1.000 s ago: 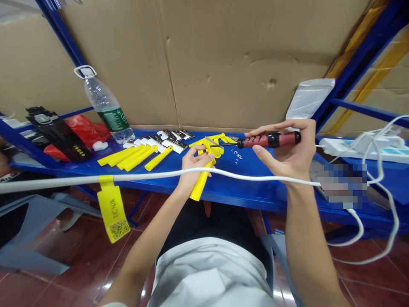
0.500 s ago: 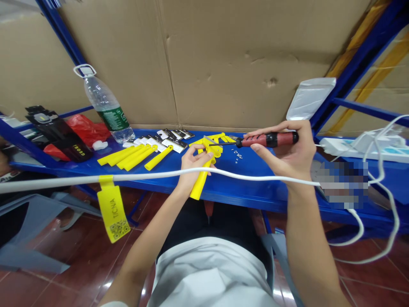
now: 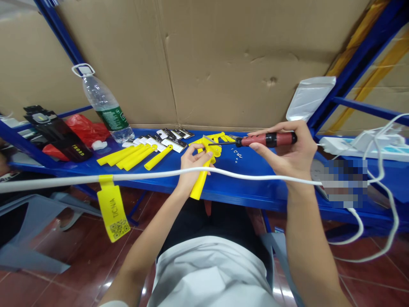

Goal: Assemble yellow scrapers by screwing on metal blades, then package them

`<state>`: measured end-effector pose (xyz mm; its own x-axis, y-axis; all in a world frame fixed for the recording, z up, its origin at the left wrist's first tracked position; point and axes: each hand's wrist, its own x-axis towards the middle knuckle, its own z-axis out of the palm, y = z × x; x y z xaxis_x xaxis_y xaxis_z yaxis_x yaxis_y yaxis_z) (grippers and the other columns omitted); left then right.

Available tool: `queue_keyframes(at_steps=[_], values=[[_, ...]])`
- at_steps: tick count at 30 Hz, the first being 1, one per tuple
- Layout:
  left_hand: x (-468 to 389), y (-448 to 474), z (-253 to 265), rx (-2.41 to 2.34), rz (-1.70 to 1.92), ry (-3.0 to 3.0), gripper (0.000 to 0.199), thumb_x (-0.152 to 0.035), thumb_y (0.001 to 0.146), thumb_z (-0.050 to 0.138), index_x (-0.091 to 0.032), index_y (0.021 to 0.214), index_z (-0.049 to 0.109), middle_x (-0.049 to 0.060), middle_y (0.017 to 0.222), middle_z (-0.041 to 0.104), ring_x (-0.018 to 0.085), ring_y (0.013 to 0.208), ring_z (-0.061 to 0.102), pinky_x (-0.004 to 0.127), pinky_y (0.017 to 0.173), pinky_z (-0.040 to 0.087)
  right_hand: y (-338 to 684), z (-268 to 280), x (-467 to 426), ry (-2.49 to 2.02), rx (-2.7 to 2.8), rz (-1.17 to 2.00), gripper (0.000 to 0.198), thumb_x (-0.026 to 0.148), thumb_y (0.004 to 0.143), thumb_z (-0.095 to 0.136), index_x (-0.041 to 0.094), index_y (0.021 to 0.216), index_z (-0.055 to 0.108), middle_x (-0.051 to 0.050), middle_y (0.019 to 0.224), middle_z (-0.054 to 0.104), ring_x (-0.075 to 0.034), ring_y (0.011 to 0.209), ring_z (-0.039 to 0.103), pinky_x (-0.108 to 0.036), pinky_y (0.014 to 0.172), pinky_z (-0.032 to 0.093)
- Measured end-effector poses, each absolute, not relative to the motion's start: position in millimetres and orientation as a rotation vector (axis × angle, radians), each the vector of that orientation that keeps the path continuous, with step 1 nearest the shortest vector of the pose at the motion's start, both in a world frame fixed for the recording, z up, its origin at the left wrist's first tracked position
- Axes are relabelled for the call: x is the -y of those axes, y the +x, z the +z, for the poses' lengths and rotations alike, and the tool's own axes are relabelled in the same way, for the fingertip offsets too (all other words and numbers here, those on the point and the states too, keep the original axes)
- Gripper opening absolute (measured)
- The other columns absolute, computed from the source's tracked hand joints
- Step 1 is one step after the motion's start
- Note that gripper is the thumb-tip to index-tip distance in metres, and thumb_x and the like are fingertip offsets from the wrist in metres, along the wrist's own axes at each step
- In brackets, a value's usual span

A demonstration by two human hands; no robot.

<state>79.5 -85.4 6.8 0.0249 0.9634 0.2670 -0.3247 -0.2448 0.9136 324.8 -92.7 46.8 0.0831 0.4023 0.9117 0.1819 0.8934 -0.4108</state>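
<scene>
My left hand [image 3: 193, 164] is closed around a yellow plastic handle [image 3: 200, 183], which slants down toward me over the front edge of the blue table [image 3: 246, 185]. My right hand [image 3: 295, 151] grips a red and black screwdriver [image 3: 265, 140], held almost level. Its thin shaft points left, and the tip meets the head of the yellow handle beside my left fingers. Exactly what the tip touches is too small to tell. Tiny metal screws [image 3: 237, 153] lie scattered under the screwdriver. More yellow pieces [image 3: 220, 136] rest just behind the held one.
Several yellow handles [image 3: 158, 157] with black-and-white cards [image 3: 174, 143] lie to the left. Behind them stand a plastic bottle [image 3: 110, 111], a red bag [image 3: 84, 130] and a black container [image 3: 57, 132]. A white cable [image 3: 249, 177] crosses in front. At right is a power strip [image 3: 341, 147].
The screwdriver and my right hand have shifted very slightly left. My left hand and the yellow handle stay in place.
</scene>
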Motion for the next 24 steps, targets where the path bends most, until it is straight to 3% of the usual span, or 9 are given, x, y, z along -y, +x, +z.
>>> queue_keyframes(at_steps=[9, 16, 24], values=[[85.0, 79.4, 5.4, -0.775, 1.488, 1.184, 0.059, -0.043, 0.076, 0.101, -0.023, 0.110, 0.057, 0.002, 0.085, 0.081, 0.018, 0.054, 0.075, 0.023, 0.045, 0.054, 324.7, 46.5, 94.7, -0.545, 1.474, 0.138, 0.052, 0.031, 0.073, 0.110, 0.034, 0.112, 0.074, -0.001, 0.101, 0.089, -0.038, 0.097, 0.089, -0.056, 0.086, 0.076], [83.3, 79.7, 3.4, -0.779, 1.493, 1.180, 0.062, -0.045, 0.074, 0.102, -0.023, 0.110, 0.056, 0.002, 0.087, 0.082, 0.017, 0.053, 0.074, 0.022, 0.044, 0.054, 323.2, 51.6, 106.3, -0.717, 1.490, 0.145, 0.040, 0.039, 0.085, 0.101, 0.035, 0.110, 0.070, -0.004, 0.105, 0.087, -0.039, 0.106, 0.088, -0.057, 0.093, 0.073], [84.4, 79.8, 3.1, -0.758, 1.502, 1.181, 0.059, -0.042, 0.077, 0.102, -0.023, 0.109, 0.057, 0.002, 0.086, 0.083, 0.018, 0.053, 0.074, 0.023, 0.043, 0.054, 323.5, 52.3, 109.1, -0.796, 1.467, 0.143, 0.040, 0.044, 0.086, 0.100, 0.034, 0.109, 0.068, -0.009, 0.108, 0.084, -0.042, 0.105, 0.086, -0.061, 0.096, 0.069]])
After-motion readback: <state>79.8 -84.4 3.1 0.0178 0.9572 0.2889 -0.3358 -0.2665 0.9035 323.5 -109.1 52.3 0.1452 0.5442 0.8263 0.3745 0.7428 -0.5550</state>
